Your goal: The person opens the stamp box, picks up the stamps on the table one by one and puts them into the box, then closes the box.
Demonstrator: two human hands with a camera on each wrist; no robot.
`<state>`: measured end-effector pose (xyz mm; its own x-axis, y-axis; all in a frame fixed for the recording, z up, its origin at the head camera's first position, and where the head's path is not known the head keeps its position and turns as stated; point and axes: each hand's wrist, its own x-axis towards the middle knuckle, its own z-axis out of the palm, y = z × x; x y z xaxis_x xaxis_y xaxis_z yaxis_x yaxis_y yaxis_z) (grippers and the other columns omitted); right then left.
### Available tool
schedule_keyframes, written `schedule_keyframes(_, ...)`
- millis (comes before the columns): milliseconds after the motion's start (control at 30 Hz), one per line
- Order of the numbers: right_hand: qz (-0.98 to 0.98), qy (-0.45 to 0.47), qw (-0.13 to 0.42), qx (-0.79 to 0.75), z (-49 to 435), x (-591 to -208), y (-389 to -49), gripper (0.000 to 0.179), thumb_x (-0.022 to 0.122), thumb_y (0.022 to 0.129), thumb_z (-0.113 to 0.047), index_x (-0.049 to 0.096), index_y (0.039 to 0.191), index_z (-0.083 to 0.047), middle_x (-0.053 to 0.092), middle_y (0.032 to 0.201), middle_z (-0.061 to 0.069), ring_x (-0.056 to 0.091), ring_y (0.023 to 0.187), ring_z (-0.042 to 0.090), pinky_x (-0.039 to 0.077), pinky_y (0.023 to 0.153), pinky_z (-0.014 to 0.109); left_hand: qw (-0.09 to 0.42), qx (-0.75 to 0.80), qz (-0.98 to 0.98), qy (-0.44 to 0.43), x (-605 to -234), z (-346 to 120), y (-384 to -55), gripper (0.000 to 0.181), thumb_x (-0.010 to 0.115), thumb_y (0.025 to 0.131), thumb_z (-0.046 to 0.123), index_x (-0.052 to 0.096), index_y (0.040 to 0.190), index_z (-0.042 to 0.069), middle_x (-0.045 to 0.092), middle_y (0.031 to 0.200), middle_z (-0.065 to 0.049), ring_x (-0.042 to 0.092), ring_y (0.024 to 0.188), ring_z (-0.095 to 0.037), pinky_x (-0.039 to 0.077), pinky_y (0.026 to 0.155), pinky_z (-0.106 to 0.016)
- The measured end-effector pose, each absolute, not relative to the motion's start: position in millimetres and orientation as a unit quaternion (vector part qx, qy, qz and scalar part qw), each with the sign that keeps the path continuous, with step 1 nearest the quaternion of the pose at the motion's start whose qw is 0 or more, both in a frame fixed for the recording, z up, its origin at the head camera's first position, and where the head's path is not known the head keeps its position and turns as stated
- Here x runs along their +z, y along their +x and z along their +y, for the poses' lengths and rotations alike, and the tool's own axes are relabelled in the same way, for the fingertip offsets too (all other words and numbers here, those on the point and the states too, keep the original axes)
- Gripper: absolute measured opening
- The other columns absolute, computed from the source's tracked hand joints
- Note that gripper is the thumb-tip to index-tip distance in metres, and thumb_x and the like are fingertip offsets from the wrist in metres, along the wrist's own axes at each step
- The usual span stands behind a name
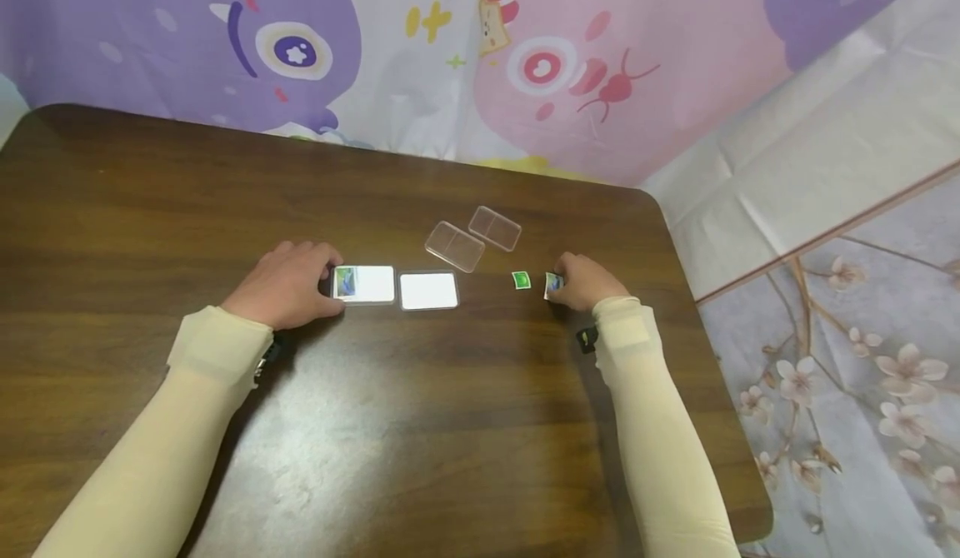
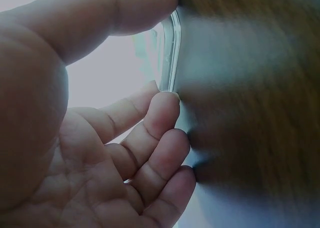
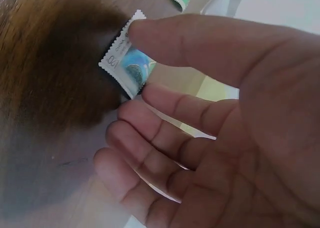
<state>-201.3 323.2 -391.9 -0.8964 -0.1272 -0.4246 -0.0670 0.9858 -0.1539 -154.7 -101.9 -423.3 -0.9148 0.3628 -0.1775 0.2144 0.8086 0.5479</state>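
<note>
A: What does the left hand (image 1: 288,286) have?

B: Its grip is clamped on the nine o'clock end of a clear case (image 1: 371,285). The thumb is at the near corner and a finger is at the far one. There's white inside the case, and a little picture stamp (image 1: 346,281) sits at its nine o'clock end.

A: And the right hand (image 1: 588,283)?

B: Its grip is pinched together on a blue stamp (image 3: 134,70). The thumb is on top, the stamp has bumpy white edges, and it tilts. It's hard to tell if the stamp touches the brown surface (image 1: 390,441).

A: What is near the blue stamp?

B: A green stamp (image 1: 521,280) lies just beside it, at nine o'clock, not touching.

A: Is there another case?

B: Yes, a second case (image 1: 428,291) sits just beside the first one, at three o'clock. It's white inside too.

A: What are those see-through things?

B: Two clear covers. One cover (image 1: 454,246) lies at one o'clock from the second case. The other cover (image 1: 495,228) is next to it, a bit farther toward two o'clock.

A: And the wall?

B: A cloth (image 1: 420,92) with purple and pink cartoon creatures hangs at twelve o'clock, behind the surface.
</note>
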Motion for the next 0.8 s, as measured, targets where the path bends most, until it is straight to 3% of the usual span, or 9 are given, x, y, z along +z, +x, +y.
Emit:
schedule_keyframes(333, 0.971, -0.033, 0.229, -0.062, 324.2, -396.0, -206.8, 0.048, 0.073, 0.094, -0.023, 0.058, 0.129, 0.004, 0.064, 0.127, 0.023, 0.062, 0.114, 0.037, 0.048, 0.102, 0.052, 0.142, 0.271, 0.939, 0.154, -419.2, -100.4, -153.4, 0.060, 0.077, 0.085, 0.025, 0.057, 0.134, -0.002, 0.063, 0.119, -0.019, 0.051, 0.106, -0.037, 0.039, 0.095, -0.056)
schedule_keyframes(633, 0.961, 0.003, 0.257, -0.103, 325.2, -396.9, -208.0, 0.059, 0.070, 0.097, -0.023, 0.044, 0.142, 0.002, 0.064, 0.127, 0.022, 0.063, 0.112, 0.035, 0.049, 0.099, 0.052, 0.139, 0.271, 0.940, 0.151, -420.4, -100.8, -153.6, 0.060, 0.077, 0.085, 0.025, 0.058, 0.135, -0.002, 0.063, 0.117, -0.019, 0.051, 0.106, -0.037, 0.039, 0.094, -0.055)
schedule_keyframes(800, 0.960, -0.015, 0.254, -0.114, 326.0, -398.5, -207.9, 0.038, 0.071, 0.096, -0.022, 0.058, 0.124, 0.000, 0.066, 0.117, 0.016, 0.062, 0.105, 0.031, 0.049, 0.095, 0.049, 0.142, 0.271, 0.940, 0.149, -420.8, -101.6, -154.1, 0.061, 0.077, 0.086, 0.025, 0.057, 0.136, -0.003, 0.063, 0.119, -0.019, 0.051, 0.108, -0.038, 0.039, 0.096, -0.056)
